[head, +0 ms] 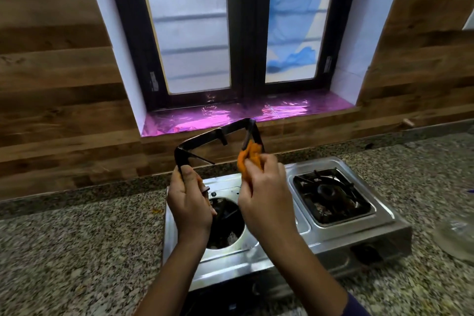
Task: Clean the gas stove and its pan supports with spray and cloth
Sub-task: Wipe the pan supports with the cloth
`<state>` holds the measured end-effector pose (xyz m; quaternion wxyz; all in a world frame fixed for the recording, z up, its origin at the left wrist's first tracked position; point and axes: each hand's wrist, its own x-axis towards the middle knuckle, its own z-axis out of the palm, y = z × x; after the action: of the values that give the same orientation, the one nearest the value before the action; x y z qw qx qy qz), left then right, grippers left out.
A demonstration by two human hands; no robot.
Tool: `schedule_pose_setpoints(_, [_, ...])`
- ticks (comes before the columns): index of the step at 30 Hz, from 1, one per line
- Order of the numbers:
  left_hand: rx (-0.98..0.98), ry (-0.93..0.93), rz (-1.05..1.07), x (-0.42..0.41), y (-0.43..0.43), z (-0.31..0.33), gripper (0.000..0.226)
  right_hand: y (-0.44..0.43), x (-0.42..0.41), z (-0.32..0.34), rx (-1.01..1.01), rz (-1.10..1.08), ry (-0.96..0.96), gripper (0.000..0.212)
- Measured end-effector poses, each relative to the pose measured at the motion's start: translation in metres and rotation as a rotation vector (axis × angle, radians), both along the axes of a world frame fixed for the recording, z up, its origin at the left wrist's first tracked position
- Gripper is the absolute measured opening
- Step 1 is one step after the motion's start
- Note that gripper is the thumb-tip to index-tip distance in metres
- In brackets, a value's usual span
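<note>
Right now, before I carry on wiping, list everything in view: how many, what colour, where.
gas stove: one, steel, on the countertop.
lifted pan support: one, black, held up over the stove's left side.
seated pan support: one, black, on the right burner.
cloth: one, orange, against the lifted pan support's right side.
countertop: one, speckled grey, under the stove.
window: one, dark frame, behind the stove.
sill film: one, purple, below the window.
wall panelling: brown wood-look, either side of the window.
clear object: one, blurred, right edge; cannot identify.
left hand: grips the lifted pan support's lower left corner.
right hand: fingers hold the cloth.
</note>
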<state>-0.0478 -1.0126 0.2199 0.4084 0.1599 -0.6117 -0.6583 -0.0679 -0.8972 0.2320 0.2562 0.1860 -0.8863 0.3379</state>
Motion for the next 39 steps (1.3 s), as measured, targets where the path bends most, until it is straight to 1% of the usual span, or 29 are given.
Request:
schedule_pose_setpoints(1, [0.026, -0.003, 0.003, -0.001, 0.0, 0.0, 0.037, 0.001, 0.005, -0.004, -0.113, 0.069, -0.073, 0.03])
schedule_pose_setpoints(3, [0.138, 0.009, -0.011, -0.006, 0.0, 0.001, 0.038, 0.007, 0.012, -0.012, -0.533, 0.174, -0.235, 0.027])
schedule_pose_setpoints(4, [0.201, 0.019, -0.023, -0.007, 0.0, 0.001, 0.039, 0.01, 0.015, -0.014, -0.711, 0.174, -0.249, 0.027])
schedule_pose_setpoints(5, [0.248, 0.028, -0.034, -0.009, 0.0, 0.001, 0.039, 0.014, 0.015, -0.016, -0.813, 0.139, -0.205, 0.029])
schedule_pose_setpoints(7, [0.298, 0.038, -0.06, -0.01, 0.0, 0.0, 0.04, 0.023, 0.009, -0.015, -0.865, 0.053, -0.097, 0.033])
schedule_pose_setpoints(9, [0.332, 0.04, -0.079, -0.011, 0.001, -0.002, 0.041, 0.032, -0.002, -0.01, -0.837, 0.015, -0.029, 0.034])
schedule_pose_setpoints(10, [0.347, 0.037, -0.088, -0.012, 0.003, -0.003, 0.041, 0.039, -0.008, -0.008, -0.779, 0.014, -0.003, 0.034])
schedule_pose_setpoints(13, [0.35, 0.038, -0.105, -0.014, 0.006, -0.004, 0.041, 0.056, -0.022, -0.015, -0.409, 0.032, 0.034, 0.035])
schedule_pose_setpoints(14, [0.338, 0.035, -0.107, -0.015, 0.006, -0.004, 0.041, 0.061, -0.023, -0.019, -0.347, 0.0, 0.034, 0.033])
schedule_pose_setpoints(15, [0.332, 0.032, -0.113, -0.016, 0.006, -0.004, 0.041, 0.066, -0.023, -0.023, -0.355, -0.056, 0.025, 0.03])
schedule_pose_setpoints(17, [0.35, 0.022, -0.118, -0.017, 0.006, -0.007, 0.042, 0.076, -0.017, -0.028, -0.491, -0.154, -0.005, 0.028])
schedule_pose_setpoints(18, [0.372, 0.017, -0.116, -0.018, 0.007, -0.008, 0.042, 0.08, -0.014, -0.032, -0.553, -0.173, 0.006, 0.028])
schedule_pose_setpoints(19, [0.397, 0.012, -0.116, -0.019, 0.008, -0.008, 0.042, 0.084, -0.01, -0.035, -0.573, -0.167, 0.047, 0.029])
schedule_pose_setpoints(20, [0.421, 0.006, -0.119, -0.02, 0.009, -0.008, 0.043, 0.085, -0.005, -0.036, -0.531, -0.131, 0.1, 0.031])
schedule_pose_setpoints(22, [0.465, -0.019, -0.134, -0.024, 0.014, -0.006, 0.044, 0.083, 0.005, -0.036, -0.332, 0.018, 0.165, 0.038])
schedule_pose_setpoints(24, [0.508, -0.052, -0.148, -0.029, 0.02, -0.004, 0.045, 0.08, 0.01, -0.041, -0.132, 0.111, 0.163, 0.045])
schedule_pose_setpoints(25, [0.525, -0.066, -0.154, -0.03, 0.023, -0.003, 0.045, 0.082, 0.011, -0.045, -0.11, 0.093, 0.141, 0.046])
schedule_pose_setpoints(26, [0.536, -0.076, -0.156, -0.031, 0.025, -0.003, 0.045, 0.085, 0.011, -0.048, -0.142, 0.04, 0.114, 0.044])
schedule_pose_setpoints(29, [0.557, -0.11, -0.149, -0.033, 0.029, -0.004, 0.045, 0.102, 0.014, -0.054, -0.344, -0.162, 0.052, 0.035])
schedule_pose_setpoints(31, [0.588, -0.128, -0.154, -0.033, 0.032, -0.005, 0.045, 0.109, 0.018, -0.052, -0.437, -0.187, 0.042, 0.036])
schedule_pose_setpoints(32, [0.603, -0.133, -0.164, -0.034, 0.036, -0.005, 0.044, 0.111, 0.021, -0.048, -0.443, -0.174, 0.053, 0.038])
schedule_pose_setpoints(34, [0.625, -0.144, -0.179, -0.036, 0.046, -0.003, 0.044, 0.105, 0.028, -0.04, -0.368, -0.091, 0.074, 0.043])
schedule_pose_setpoints(37, [0.638, -0.162, -0.218, -0.043, 0.066, -0.002, 0.044, 0.087, 0.039, -0.047, -0.061, 0.018, 0.12, 0.051])
schedule_pose_setpoints(38, [0.643, -0.157, -0.224, -0.045, 0.072, -0.002, 0.043, 0.082, 0.043, -0.056, 0.009, 0.024, 0.142, 0.052])
schedule_pose_setpoints(39, [0.642, -0.155, -0.222, -0.048, 0.075, -0.003, 0.043, 0.079, 0.047, -0.065, 0.02, 0.019, 0.147, 0.052])
